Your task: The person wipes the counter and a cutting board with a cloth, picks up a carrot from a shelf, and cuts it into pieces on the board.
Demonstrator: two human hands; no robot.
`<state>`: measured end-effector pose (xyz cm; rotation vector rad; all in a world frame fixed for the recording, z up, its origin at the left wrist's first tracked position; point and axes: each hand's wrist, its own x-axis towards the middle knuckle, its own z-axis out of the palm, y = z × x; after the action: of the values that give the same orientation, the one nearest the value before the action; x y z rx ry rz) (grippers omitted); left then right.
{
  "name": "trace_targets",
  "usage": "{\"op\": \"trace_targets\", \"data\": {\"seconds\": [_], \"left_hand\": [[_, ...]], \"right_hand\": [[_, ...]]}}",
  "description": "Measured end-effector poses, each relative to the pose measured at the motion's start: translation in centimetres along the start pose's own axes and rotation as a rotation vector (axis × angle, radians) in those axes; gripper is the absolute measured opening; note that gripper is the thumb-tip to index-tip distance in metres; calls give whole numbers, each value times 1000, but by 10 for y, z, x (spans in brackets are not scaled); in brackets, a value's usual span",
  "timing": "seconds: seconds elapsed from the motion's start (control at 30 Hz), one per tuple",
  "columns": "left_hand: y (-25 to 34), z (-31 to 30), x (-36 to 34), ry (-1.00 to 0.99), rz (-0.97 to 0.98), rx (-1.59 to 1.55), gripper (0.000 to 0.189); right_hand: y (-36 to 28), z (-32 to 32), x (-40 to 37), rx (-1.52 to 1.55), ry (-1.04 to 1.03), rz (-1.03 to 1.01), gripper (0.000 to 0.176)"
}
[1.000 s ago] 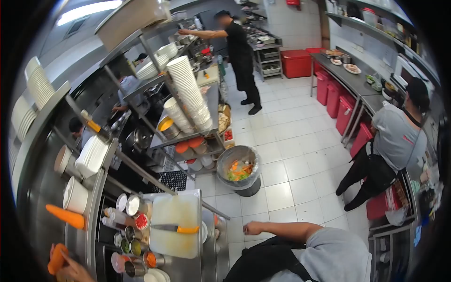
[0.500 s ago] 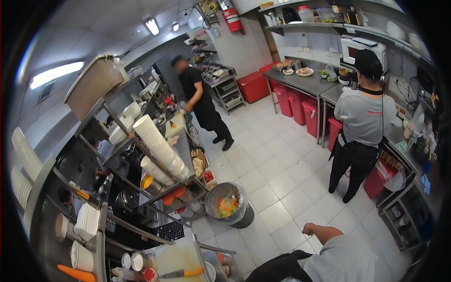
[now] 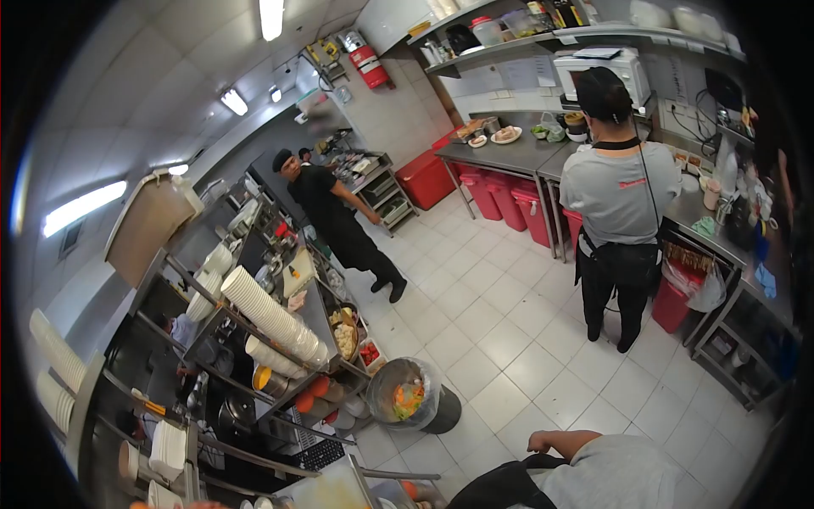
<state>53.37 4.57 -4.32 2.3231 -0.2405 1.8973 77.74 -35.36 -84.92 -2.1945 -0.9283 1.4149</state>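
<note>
My right hand is low in the view, its fingers curled, with nothing visible in them. It hangs over the white tiled floor, in front of my black apron and grey sleeve. My left hand is outside the view. The thing nearest my right hand is a grey waste bin, lined with a clear bag, to its left. Orange and green food scraps lie inside the bin. A pale cutting board shows partly at the bottom edge.
One co-worker in black stands in the aisle; another in grey faces the right counter. Stacked white containers line the left shelf. Red bins stand under the steel table. Tiled floor runs between.
My view has shifted, so the cutting board slides down and most of it leaves the frame. The co-worker in black has turned, arm now away from the left counter. My right hand stays low and curled.
</note>
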Motion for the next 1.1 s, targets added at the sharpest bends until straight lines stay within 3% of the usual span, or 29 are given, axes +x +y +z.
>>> {"op": "trace_targets", "data": {"seconds": [0.17,0.2,0.23,0.3,0.33,0.4,0.43,0.5,0.6,0.63,0.7,0.77,0.83,0.87,0.9,0.97,1.03,1.1], "left_hand": [[8,73,8,-162,-112,-238,46],[21,79,18,-240,-104,-401,52],[28,88,25,-243,-102,-405,52],[37,100,34,-317,243,-385,61],[27,103,30,-323,347,-372,68],[69,108,51,-386,440,-307,66],[82,112,58,-400,496,-247,65],[90,122,60,-452,524,-348,50],[91,142,52,-491,626,-385,74],[101,146,55,-530,657,-383,54],[124,156,59,-571,730,-337,40],[147,165,65,-556,852,-366,37],[166,166,74,-598,902,-351,36],[175,168,78,-591,1016,-346,36],[184,169,82,-581,1131,-338,36],[205,163,91,-530,1200,-353,37],[223,159,107,-484,1265,-366,39],[239,158,122,-431,1566,-274,34]], "right_hand": [[21,-33,8,41,146,102,35],[-6,-44,-49,315,280,244,42],[-21,-52,-75,320,281,246,42],[13,-36,-74,-61,270,53,40],[21,-30,-80,-61,267,51,40],[26,-15,-102,-406,62,16,34],[20,-5,-114,-404,59,16,34],[10,13,-129,626,111,657,42],[31,46,-123,602,31,633,47],[35,46,-124,593,26,628,47],[40,54,-129,102,10,282,47],[69,70,-85,-29,-57,196,46],[56,48,-84,-93,72,167,39],[44,35,-94,-299,97,59,40],[25,16,-104,-304,100,61,40],[11,-2,-110,-443,157,-10,37],[14,-9,-101,-388,162,0,41],[12,-13,-98,-417,208,-38,32]]}}
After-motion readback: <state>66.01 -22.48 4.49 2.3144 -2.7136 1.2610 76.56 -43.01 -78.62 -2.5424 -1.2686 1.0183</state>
